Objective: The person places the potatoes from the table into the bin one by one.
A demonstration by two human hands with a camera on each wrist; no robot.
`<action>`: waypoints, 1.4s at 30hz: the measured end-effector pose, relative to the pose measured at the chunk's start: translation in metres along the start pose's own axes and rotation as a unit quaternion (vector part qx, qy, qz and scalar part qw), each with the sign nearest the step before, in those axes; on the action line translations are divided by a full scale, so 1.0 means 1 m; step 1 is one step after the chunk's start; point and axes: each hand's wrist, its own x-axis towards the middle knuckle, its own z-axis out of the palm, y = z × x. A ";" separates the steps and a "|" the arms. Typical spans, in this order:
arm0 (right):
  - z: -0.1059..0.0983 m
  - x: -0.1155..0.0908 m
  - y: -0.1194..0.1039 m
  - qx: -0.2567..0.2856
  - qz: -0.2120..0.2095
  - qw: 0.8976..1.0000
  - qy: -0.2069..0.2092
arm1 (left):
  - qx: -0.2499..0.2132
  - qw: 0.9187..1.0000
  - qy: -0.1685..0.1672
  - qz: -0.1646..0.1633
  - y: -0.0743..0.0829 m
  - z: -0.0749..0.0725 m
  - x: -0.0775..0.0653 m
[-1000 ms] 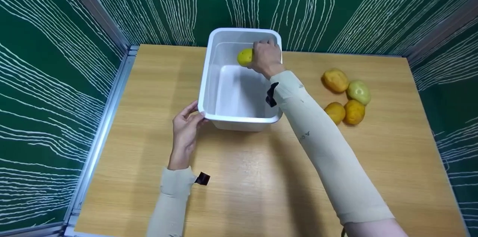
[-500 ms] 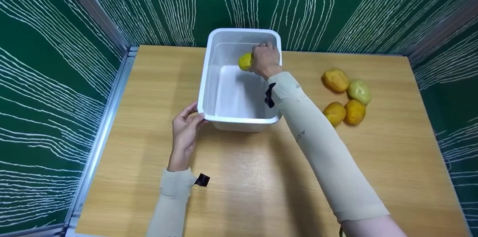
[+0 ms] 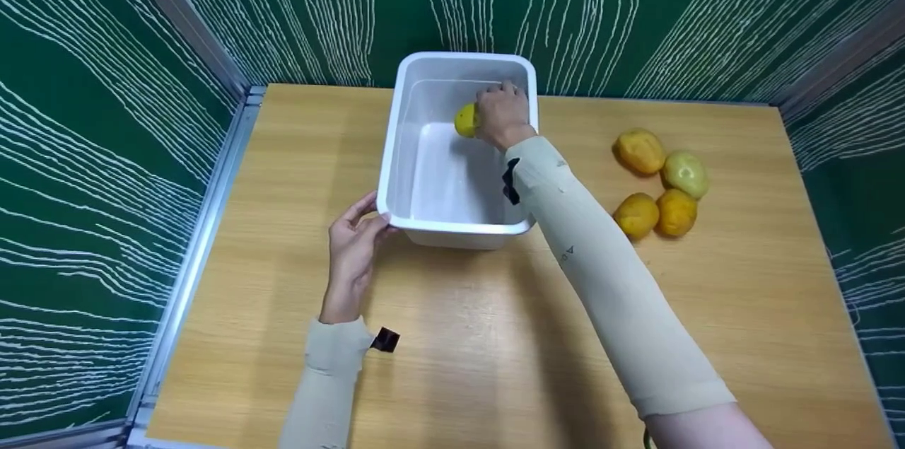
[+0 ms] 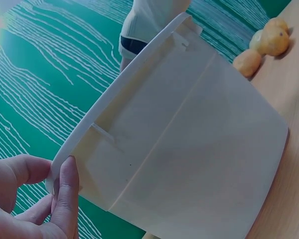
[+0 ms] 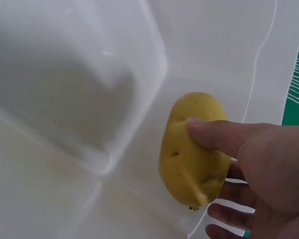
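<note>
A yellow mango [image 5: 187, 134] with small dark specks is held in my right hand [image 3: 503, 113], inside the deep white plastic tub [image 3: 459, 227]. In the right wrist view the thumb lies across its face and the fingers curl behind it. The bare bottom of the tub shows below and to the left of the fruit. At the tub's near left corner my left hand [image 3: 351, 251] pinches the rim [image 4: 84, 122], thumb on one side and fingers on the other. The tub stands upright on the wooden table [image 3: 452, 336].
Several mangoes lie close together right of the tub: an orange-yellow mango [image 3: 638, 150] at the back, a green mango [image 3: 685, 175] beside it, others in front. Green panels [image 3: 396, 10] with white wavy lines enclose the back and sides.
My right hand has sunk slightly deeper into the tub with the mango still in its grip. The left hand has kept its pinch on the rim, and the tub has stayed in place.
</note>
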 end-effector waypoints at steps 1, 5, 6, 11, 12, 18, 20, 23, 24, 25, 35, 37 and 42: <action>0.000 0.000 0.000 0.000 -0.001 1.000 -0.002 | 0.000 1.000 0.001 -0.001 0.000 0.000 0.000; -0.001 0.000 0.000 0.001 -0.003 1.000 -0.004 | 0.002 1.000 0.004 -0.004 0.001 0.000 0.000; -0.001 0.001 0.000 0.001 -0.003 1.000 -0.003 | 0.002 1.000 0.005 -0.004 0.000 0.000 0.001; -0.001 0.001 0.001 -0.007 -0.009 1.000 0.001 | 0.005 1.000 0.011 -0.006 0.000 0.001 0.000; 0.000 0.001 0.001 -0.007 -0.010 1.000 0.001 | 0.006 1.000 0.011 -0.006 0.000 0.001 0.000; 0.000 0.003 0.002 -0.006 -0.011 1.000 0.002 | 0.005 1.000 0.009 -0.007 0.000 0.001 0.000; 0.000 0.002 0.002 -0.008 -0.011 1.000 0.005 | 0.005 1.000 0.006 -0.006 0.000 0.001 0.000; 0.000 0.002 0.002 -0.010 -0.012 1.000 0.009 | 0.006 1.000 -0.003 -0.001 -0.001 -0.001 0.000; 0.000 0.002 0.002 -0.011 -0.013 1.000 0.009 | 0.006 1.000 -0.006 0.001 -0.001 -0.001 0.000; 0.000 0.002 0.001 -0.011 -0.013 1.000 0.010 | 0.007 1.000 -0.009 0.003 -0.001 -0.002 -0.001; -0.001 0.002 0.001 -0.009 -0.007 1.000 0.029 | 0.000 1.000 -0.007 0.004 -0.002 -0.001 0.000; -0.002 0.002 0.000 0.000 -0.002 0.999 0.043 | -0.001 1.000 -0.005 0.004 -0.002 -0.001 0.000; -0.002 0.002 -0.001 0.002 0.011 0.999 0.045 | 0.001 1.000 -0.003 0.000 -0.002 -0.001 0.000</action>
